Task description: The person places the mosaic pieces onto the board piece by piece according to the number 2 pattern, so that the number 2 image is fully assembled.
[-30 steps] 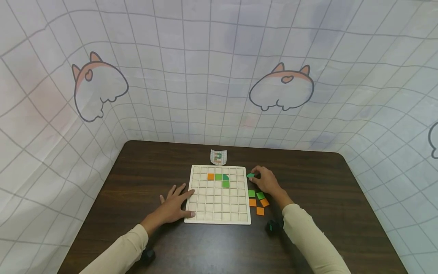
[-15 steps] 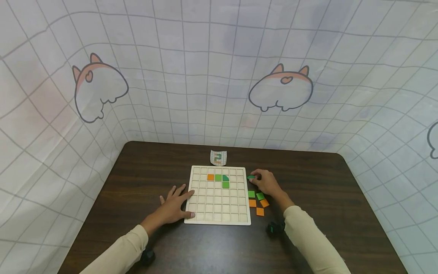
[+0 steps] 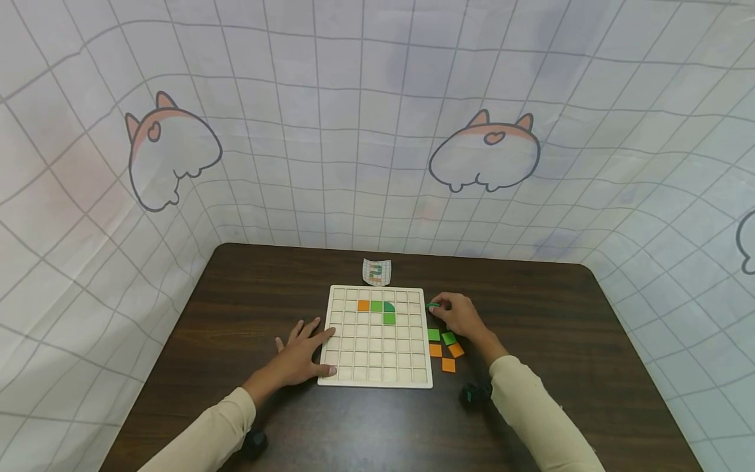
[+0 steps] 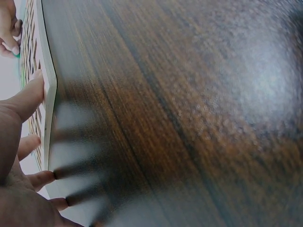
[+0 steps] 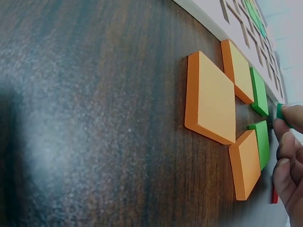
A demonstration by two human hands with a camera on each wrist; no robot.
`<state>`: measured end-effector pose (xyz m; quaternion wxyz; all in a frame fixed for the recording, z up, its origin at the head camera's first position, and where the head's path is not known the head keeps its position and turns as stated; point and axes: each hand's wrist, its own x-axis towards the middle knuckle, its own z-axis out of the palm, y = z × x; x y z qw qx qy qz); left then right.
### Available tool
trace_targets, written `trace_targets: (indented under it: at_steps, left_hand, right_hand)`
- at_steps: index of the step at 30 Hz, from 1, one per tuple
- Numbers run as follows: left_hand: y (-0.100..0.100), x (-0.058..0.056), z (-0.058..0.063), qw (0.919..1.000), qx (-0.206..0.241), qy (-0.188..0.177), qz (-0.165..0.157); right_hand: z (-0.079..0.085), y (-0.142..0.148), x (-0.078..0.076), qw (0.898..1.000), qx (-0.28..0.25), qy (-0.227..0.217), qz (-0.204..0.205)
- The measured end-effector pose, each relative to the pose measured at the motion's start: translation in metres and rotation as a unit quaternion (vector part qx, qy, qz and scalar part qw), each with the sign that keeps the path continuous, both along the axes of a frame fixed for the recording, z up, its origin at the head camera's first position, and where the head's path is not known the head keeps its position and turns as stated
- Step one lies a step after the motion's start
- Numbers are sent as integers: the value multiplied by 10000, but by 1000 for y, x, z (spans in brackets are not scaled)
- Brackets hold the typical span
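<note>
A cream grid board (image 3: 360, 357) lies on the table. My left hand (image 3: 296, 357) rests at its left edge, fingers spread, thumb and index fingertip on the rim. In the left wrist view, other fingertips of this hand (image 4: 19, 184) touch the tabletop. Beside the board's far right corner, my right hand (image 3: 462, 316) pinches a dark green tile (image 3: 433, 305) between thumb and fingers; its full shape is hidden. Set in the board are an orange square (image 3: 363, 305), two green squares (image 3: 376, 306) and a dark green round-cornered tile (image 3: 388, 307).
Loose orange tiles (image 5: 215, 101) and green tiles (image 5: 259, 92) lie right of the board, near my right wrist. A red piece (image 5: 274, 195) shows partly behind my right hand. A small patterned card (image 3: 376, 272) lies beyond the board. Grid-patterned cloth (image 3: 377, 164) surrounds the table.
My right hand has shifted slightly nearer, and the dark green tile in its fingers has turned to show more of its edge. The left hand has stayed in place.
</note>
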<state>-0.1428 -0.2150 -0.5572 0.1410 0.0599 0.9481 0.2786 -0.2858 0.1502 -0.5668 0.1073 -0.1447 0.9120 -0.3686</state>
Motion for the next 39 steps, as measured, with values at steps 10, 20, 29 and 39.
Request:
trace_targets:
  at_steps: [10, 20, 29, 39]
  left_hand:
    - [0, 1, 1, 10000, 43, 8, -4]
    - [0, 0, 1, 10000, 15, 17, -3]
    - [0, 1, 1, 10000, 42, 39, -17]
    - [0, 1, 1, 10000, 11, 35, 11]
  right_hand:
    - [1, 2, 2, 9996, -170, 228, -48]
    - [4, 1, 4, 9994, -337, 48, 26]
    - [9, -5, 8, 9982, -546, -217, 90]
    - [13, -13, 15, 9947, -908, -425, 236]
